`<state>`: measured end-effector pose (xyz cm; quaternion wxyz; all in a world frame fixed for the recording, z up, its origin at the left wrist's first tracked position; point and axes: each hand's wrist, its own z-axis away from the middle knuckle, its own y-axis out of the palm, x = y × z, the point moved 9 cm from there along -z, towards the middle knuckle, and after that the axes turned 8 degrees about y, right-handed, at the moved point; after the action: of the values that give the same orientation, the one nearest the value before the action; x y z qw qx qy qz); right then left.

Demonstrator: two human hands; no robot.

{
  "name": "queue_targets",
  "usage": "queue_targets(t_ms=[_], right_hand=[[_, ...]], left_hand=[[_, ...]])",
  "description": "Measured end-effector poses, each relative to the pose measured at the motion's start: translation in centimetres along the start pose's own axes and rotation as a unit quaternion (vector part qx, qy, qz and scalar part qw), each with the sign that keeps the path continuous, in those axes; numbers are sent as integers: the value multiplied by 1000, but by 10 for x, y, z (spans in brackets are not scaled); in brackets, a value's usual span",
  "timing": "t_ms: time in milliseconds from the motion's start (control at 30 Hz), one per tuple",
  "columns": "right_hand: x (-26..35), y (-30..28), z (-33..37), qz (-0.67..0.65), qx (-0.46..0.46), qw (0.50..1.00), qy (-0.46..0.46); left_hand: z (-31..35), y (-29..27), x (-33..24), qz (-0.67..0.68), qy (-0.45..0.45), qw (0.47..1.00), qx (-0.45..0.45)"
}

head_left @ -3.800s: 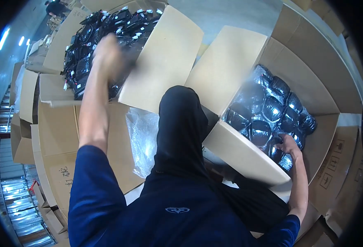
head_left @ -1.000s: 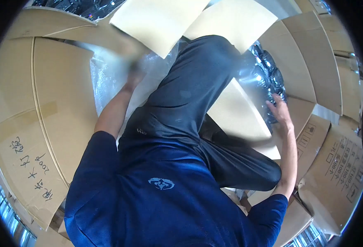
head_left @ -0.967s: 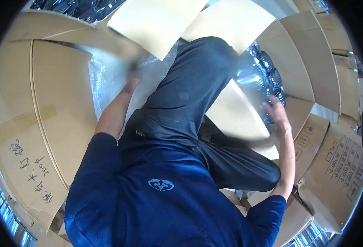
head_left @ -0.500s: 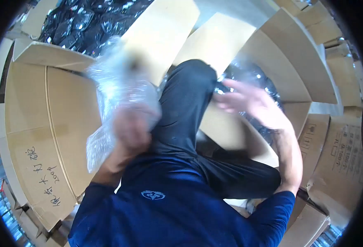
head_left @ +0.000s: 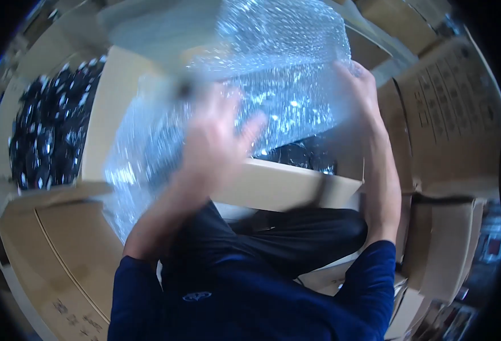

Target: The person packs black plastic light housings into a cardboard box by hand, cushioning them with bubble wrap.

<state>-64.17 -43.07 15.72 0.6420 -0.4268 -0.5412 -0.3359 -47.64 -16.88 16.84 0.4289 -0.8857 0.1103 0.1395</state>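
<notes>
A wide sheet of clear bubble wrap [head_left: 296,85] spreads across an open cardboard box [head_left: 284,184] in front of me. At the sheet's right edge, my right hand [head_left: 359,85] is closed on the wrap. My left hand [head_left: 213,133] is over the left part of the sheet, smeared by motion, its thumb and fingers apart; whether it touches the wrap I cannot tell. Under the sheet, shiny black plastic-wrapped items [head_left: 296,154] show in the box. The wrap hides most of them.
Another open box at the left holds many shiny black wrapped pieces [head_left: 51,128]. A cardboard flap [head_left: 63,244] with handwriting lies at the lower left. Printed cartons [head_left: 449,108] stand at the right. My bent leg [head_left: 307,230] is against the box's near side.
The bubble wrap has gone from a bunch at my left to a sheet over the box. My right hand has taken hold of its edge. My knee has lowered and the view has shifted.
</notes>
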Motion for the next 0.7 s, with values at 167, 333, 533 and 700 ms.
queue_targets(t_ms=[167,333,533,700], right_hand=[[-123,-62,-69,49,-107,993,12],[-296,-129,-53,100,-237,925,279],[-322,-134,-37,523,-112,794,289],[-205,5,-28,601,23,778,-185]], left_hand=[[-70,159,99,-146,-68,935,316],[-32,300,103,-162,79,857,483],[53,364,131,-51,112,731,671],[57,352,115,-54,131,753,643]])
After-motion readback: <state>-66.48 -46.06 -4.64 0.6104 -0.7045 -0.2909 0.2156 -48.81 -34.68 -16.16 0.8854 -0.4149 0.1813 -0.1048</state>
